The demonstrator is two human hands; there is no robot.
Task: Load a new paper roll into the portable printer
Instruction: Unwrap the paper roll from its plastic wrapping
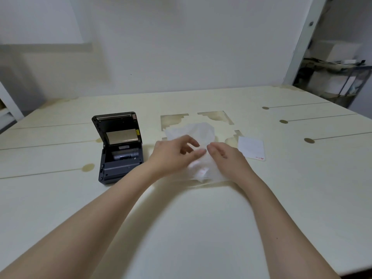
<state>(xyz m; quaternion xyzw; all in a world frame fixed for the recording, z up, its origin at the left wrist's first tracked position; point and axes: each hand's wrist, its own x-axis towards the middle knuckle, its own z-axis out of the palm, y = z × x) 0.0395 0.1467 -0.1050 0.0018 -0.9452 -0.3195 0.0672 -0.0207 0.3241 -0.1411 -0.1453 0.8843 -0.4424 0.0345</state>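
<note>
Printer [118, 150] sits on table [201, 218], lid already up, bay looks empty. Left hand [177, 152] and right hand [223, 156] both pinch plastic wrapper [193, 129]; roll probably inside, can't confirm. Unwrapping, loading, closing all remain.

Cream table [181, 228], its top marked with narrow slots and brown stains. 3 things lie on it: a dark printer [118, 150] with its lid raised, at left; a crumpled clear plastic wrapper [199, 127], centre; a white card [251, 148], just right of the wrapper.
</note>
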